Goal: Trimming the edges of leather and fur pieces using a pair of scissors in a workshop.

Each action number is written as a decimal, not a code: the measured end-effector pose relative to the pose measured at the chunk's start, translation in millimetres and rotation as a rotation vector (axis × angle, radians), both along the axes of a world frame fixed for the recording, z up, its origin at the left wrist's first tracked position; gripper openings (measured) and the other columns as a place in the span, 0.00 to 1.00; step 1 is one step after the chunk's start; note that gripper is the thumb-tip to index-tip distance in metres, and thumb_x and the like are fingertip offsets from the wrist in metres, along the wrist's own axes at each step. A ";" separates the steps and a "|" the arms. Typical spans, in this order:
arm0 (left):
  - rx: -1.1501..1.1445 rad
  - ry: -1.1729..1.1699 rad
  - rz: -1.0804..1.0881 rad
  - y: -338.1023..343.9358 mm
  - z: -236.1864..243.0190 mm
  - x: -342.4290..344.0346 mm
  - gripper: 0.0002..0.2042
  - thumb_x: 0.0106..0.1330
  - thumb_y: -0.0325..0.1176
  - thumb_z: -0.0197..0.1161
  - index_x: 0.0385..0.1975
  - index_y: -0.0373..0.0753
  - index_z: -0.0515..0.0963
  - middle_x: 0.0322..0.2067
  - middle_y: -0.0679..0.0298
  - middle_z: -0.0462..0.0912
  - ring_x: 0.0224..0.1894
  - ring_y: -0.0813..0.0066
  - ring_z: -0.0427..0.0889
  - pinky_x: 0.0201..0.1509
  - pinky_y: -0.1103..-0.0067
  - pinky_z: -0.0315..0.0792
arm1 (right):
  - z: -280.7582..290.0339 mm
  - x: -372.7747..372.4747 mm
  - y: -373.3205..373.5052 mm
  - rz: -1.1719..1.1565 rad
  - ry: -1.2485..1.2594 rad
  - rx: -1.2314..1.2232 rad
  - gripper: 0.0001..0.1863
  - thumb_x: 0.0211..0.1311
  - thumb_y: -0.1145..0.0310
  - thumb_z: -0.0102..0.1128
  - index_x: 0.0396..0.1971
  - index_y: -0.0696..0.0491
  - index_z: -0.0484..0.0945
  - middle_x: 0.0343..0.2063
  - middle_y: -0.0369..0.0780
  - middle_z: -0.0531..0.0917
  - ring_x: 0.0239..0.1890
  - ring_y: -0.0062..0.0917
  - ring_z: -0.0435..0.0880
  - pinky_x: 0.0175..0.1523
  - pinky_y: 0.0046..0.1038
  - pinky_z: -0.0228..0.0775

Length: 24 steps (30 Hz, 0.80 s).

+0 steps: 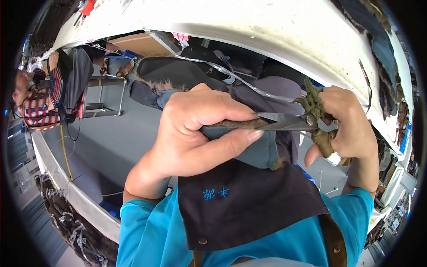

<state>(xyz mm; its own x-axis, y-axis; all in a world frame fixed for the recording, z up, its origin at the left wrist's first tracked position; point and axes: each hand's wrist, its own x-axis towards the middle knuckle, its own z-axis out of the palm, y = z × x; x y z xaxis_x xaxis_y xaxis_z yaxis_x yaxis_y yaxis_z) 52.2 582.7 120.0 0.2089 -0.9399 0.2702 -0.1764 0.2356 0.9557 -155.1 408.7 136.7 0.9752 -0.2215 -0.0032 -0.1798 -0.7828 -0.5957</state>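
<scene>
My left hand [178,129] pinches a grey cloth piece backed with brown fur [262,151], thumb below and fingers above its furry edge. A pair of scissors [293,122] is in my right hand [351,120], its handles wrapped in olive-green cloth strips. The blades point left and lie at the furry edge, right beside my left fingertips. They look slightly parted at the tips; whether they bite into the fur cannot be made out. Below the hands the piece hangs in front of my dark apron [249,200].
A long white worktable [267,22] curves across the far side, with small snips [365,73] at its right. Dark fur-edged pieces [178,73] lie beyond my left hand. At the left sit a person in a checked shirt [40,109] and a metal-framed stool [106,82]. Fur bundles [75,222] lie lower left.
</scene>
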 end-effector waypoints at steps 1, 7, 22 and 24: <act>0.002 -0.001 -0.001 0.2 0.6 0.3 0.09 0.40 0.23 0.66 0.24 0.31 0.80 0.20 0.63 0.80 0.21 0.77 0.70 0.26 0.81 0.61 | 1.1 0.5 -0.1 -0.001 -0.001 0.002 0.35 0.07 0.46 0.76 0.16 0.55 0.68 0.13 0.38 0.64 0.18 0.35 0.64 0.25 0.31 0.52; 0.038 -0.047 -0.030 1.4 1.0 3.4 0.09 0.40 0.23 0.67 0.25 0.32 0.80 0.20 0.64 0.80 0.21 0.77 0.69 0.26 0.81 0.59 | 5.3 8.2 4.6 0.016 -0.041 0.026 0.28 0.09 0.61 0.75 0.15 0.55 0.68 0.13 0.41 0.64 0.18 0.39 0.63 0.26 0.32 0.52; 0.092 -0.032 -0.019 -1.4 5.3 0.3 0.08 0.41 0.23 0.67 0.24 0.32 0.80 0.18 0.64 0.79 0.21 0.79 0.69 0.25 0.82 0.59 | 16.7 10.6 4.9 -0.019 -0.056 -0.182 0.18 0.15 0.72 0.65 0.12 0.57 0.66 0.11 0.43 0.64 0.16 0.40 0.63 0.23 0.33 0.54; 0.073 -0.016 -0.047 -1.7 4.7 1.3 0.08 0.40 0.23 0.67 0.24 0.32 0.80 0.18 0.64 0.79 0.21 0.79 0.69 0.25 0.82 0.59 | 16.4 8.3 2.5 0.024 -0.027 -0.129 0.21 0.08 0.70 0.63 0.13 0.57 0.64 0.13 0.42 0.62 0.18 0.39 0.61 0.24 0.33 0.49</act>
